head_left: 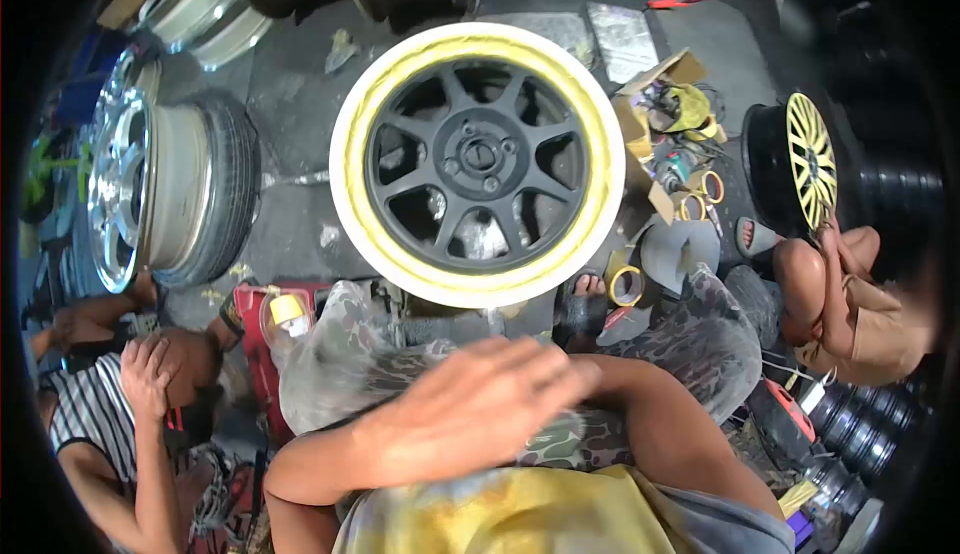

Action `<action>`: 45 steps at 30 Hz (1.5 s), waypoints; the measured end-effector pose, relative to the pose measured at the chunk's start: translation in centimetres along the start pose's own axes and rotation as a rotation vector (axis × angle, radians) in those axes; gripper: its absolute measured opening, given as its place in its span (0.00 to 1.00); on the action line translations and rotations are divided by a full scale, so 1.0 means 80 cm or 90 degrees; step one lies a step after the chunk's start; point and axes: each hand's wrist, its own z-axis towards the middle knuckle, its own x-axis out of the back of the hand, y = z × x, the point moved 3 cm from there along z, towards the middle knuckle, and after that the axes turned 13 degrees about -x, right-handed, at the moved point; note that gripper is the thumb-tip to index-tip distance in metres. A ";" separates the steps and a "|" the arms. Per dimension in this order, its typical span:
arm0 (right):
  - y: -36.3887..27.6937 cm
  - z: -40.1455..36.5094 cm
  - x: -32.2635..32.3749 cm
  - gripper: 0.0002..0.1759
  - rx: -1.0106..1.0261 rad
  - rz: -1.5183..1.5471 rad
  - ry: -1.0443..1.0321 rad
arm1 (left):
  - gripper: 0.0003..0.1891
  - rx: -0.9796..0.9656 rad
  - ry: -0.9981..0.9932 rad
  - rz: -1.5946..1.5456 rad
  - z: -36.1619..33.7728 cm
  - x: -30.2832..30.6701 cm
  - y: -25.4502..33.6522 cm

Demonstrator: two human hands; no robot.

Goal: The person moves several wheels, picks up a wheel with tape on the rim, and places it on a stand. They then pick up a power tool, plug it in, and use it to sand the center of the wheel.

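Over the lap, left hand (480, 404) in blur, fingers rather stretched toward right wrist – open or gripping, not possible to tell. Right hand (572, 378) mostly covered behind it, also blurred, state not possible to tell. Beyond the camouflage trousers (700, 339), well apart from both hands, dark spoked wheel (480, 189) lying face up, with wrinkled yellow band around the spokes and white outer edge. To the right of this wheel, open cardboard box (685, 69) with mixed items, also yellow tape rolls (626, 286) and grey curved piece (680, 249) near the right knee. Farther right, seated person (850, 324) with hand at the edge of upright yellow-faced wheel (812, 159). On the left, shiny wheel with tyre (175, 189) standing upright – and below, another person in striped top (95, 414), one hand raised. Beside the left knee, clear bottle with yellow cap (287, 316).
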 end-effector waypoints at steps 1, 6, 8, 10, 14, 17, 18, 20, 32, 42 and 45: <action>0.003 0.007 0.010 0.24 -0.001 -0.011 0.008 | 0.25 0.031 -0.011 0.048 -0.002 -0.003 -0.009; 0.034 0.026 0.083 0.22 -0.005 -0.045 0.035 | 0.14 0.220 -0.027 0.134 -0.020 -0.006 -0.047; 0.051 0.020 0.126 0.21 0.001 -0.070 0.045 | 0.13 0.263 -0.019 0.155 -0.023 0.000 -0.060; 0.067 0.003 0.175 0.20 0.019 -0.102 0.054 | 0.13 0.247 -0.007 0.165 -0.023 0.006 -0.070; 0.099 -0.086 0.291 0.18 0.064 -0.148 0.091 | 0.14 0.296 0.041 0.105 -0.013 0.031 -0.056; 0.123 -0.255 0.409 0.15 -0.012 -0.049 0.162 | 0.15 0.301 0.084 0.089 -0.022 0.044 -0.072; 0.127 -0.289 0.435 0.15 -0.049 -0.026 0.257 | 0.15 0.306 0.089 0.099 -0.031 0.049 -0.079; 0.130 -0.387 0.466 0.12 -0.053 0.234 0.658 | 0.16 0.302 0.084 0.118 -0.048 0.052 -0.085; 0.345 -0.407 0.098 0.20 -0.189 1.498 0.879 | 0.17 0.387 0.094 0.106 -0.045 0.006 -0.076; 0.437 -0.309 0.010 0.48 -0.245 1.823 0.700 | 0.16 0.376 0.028 0.089 0.009 -0.015 -0.079; 0.450 -0.303 0.001 0.42 -0.244 1.843 0.877 | 0.16 0.402 -0.002 0.093 0.017 -0.023 -0.080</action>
